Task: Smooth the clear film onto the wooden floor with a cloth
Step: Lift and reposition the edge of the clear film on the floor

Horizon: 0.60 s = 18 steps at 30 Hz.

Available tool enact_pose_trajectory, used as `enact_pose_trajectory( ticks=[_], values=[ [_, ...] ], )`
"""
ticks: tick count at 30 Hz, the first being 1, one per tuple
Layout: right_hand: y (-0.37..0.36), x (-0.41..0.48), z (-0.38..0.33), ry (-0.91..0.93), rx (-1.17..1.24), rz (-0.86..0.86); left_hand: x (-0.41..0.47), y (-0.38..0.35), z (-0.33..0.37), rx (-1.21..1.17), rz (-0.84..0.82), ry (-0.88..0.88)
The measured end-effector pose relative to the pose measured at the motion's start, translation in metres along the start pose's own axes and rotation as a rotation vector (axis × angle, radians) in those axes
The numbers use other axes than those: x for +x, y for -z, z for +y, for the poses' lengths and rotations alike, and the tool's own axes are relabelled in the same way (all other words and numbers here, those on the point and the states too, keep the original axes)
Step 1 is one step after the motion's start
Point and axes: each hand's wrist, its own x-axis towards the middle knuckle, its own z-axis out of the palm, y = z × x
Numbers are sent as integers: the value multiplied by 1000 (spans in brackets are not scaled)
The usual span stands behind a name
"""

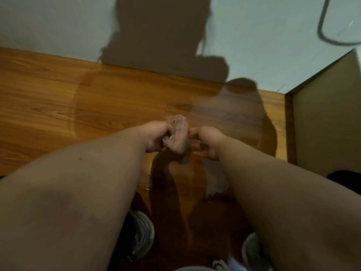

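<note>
Pink cloth (178, 133) gripped, left hand (156, 138), right hand (207, 142)

Crumpled pinkish cloth (178, 133) held over glossy clear film (121, 98) covering wooden floor (29, 90).

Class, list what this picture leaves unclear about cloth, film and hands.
Head view:
- Cloth: bunched and blurred; its size is hidden by left hand and right hand.
- Film: near edge hidden under the arms.
- Cable: cut off by top and right edges.
</note>
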Motion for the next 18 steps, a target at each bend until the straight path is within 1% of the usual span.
enact_pose_trajectory(
  ticks=[2,4,6,7,9,11,13,15,16,18],
  values=[
    [-6,-26,-35,73,171,-36,-21,-4,32,-134,-22,-69],
    [6,-38,-65,176,292,-23,-32,-14,57,-272,-70,-154],
    [22,-34,-85,214,355,-79,-36,-16,69,-320,-88,-257],
    [25,-26,-92,192,360,-116,-34,-13,71,-313,-86,-313],
    [28,-8,-102,114,266,-149,-24,2,71,-254,-58,-405],
    [20,13,-115,52,147,-156,-8,21,67,-208,4,-403],
    [2,35,-129,58,40,-175,5,42,62,-235,103,-372],
    [-22,56,-143,127,-74,-184,15,62,61,-268,165,-336],
    [-32,64,-148,150,-128,-203,19,70,61,-287,152,-317],
    [-47,75,-160,144,-206,-275,23,86,66,-279,61,-276]
  ],
)
